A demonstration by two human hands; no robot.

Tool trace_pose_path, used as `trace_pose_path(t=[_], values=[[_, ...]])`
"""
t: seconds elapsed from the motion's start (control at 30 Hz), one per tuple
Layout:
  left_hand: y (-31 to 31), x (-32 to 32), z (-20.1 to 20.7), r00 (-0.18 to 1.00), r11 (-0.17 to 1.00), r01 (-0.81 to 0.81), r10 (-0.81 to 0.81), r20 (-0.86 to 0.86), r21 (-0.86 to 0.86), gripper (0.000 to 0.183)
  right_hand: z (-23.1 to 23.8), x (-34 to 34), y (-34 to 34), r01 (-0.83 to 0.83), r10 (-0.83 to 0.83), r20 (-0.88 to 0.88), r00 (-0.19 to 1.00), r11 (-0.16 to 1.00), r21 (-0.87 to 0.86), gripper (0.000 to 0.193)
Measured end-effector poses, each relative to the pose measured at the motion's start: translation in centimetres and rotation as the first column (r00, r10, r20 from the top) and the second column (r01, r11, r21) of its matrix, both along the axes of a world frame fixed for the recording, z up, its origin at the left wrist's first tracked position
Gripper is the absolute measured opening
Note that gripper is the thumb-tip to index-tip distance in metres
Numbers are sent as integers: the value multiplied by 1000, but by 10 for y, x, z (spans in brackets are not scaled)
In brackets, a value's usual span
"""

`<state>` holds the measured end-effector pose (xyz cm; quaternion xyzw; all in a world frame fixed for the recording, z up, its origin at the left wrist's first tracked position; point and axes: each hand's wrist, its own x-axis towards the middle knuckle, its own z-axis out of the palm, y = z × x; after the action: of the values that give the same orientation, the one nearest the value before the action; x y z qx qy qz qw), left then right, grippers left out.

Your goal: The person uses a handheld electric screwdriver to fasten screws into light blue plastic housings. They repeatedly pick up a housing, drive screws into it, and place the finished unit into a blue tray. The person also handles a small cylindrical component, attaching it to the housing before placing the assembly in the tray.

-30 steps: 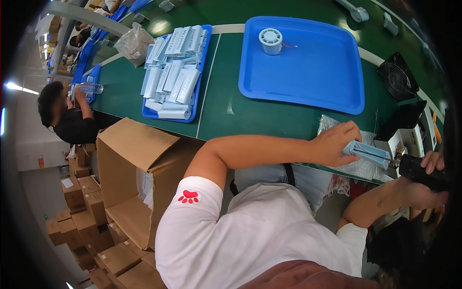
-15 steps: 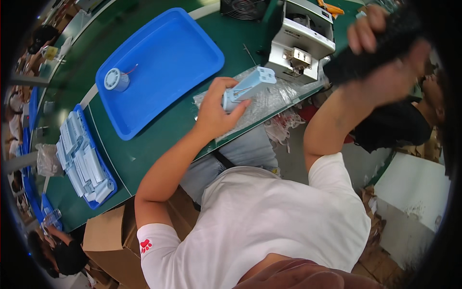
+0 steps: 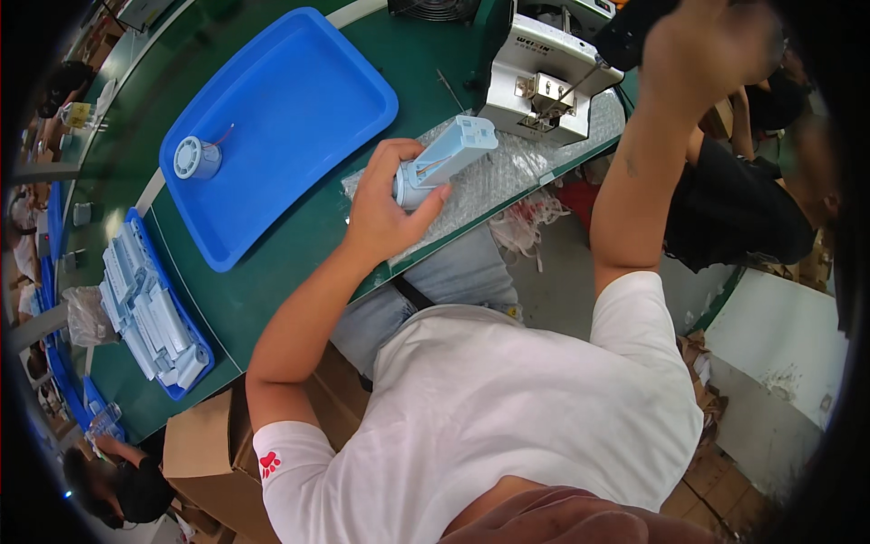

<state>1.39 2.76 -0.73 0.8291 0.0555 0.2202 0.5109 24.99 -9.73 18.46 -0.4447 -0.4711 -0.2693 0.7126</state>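
My left hand (image 3: 388, 204) grips a pale blue plastic device (image 3: 446, 160), holding it tilted over a sheet of bubble wrap (image 3: 507, 172) on the green table (image 3: 281, 272). My right hand (image 3: 702, 41) is raised at the top right and holds a black electric screwdriver (image 3: 627, 34), whose thin bit (image 3: 569, 89) points down at a grey metal machine (image 3: 544, 77). The bit's tip hangs just right of the device's far end.
A large blue tray (image 3: 299, 109) holds one white round part (image 3: 197, 160). A smaller blue tray (image 3: 195, 340) at the left is piled with several pale blue parts. Cardboard boxes (image 3: 204, 444) stand below the table. Another person (image 3: 752, 208) sits at the right, another person (image 3: 118, 485) at lower left.
The view has swung so the table sits more upright. My left hand brought the device closer to the grey machine, and my right hand rose with the screwdriver toward the top edge.
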Motion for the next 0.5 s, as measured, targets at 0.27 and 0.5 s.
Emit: trace_pose_path(t=[0.27,0.5], values=[[0,-1,3,999,1000,-23,23,24,6,44,10,-53,-17,-308,287,-539,792,950,53,54],[-3,-2,4,994,999,-24,20,106,40,45,11,-40,-13,-389,359,-402,842,921,8,52]])
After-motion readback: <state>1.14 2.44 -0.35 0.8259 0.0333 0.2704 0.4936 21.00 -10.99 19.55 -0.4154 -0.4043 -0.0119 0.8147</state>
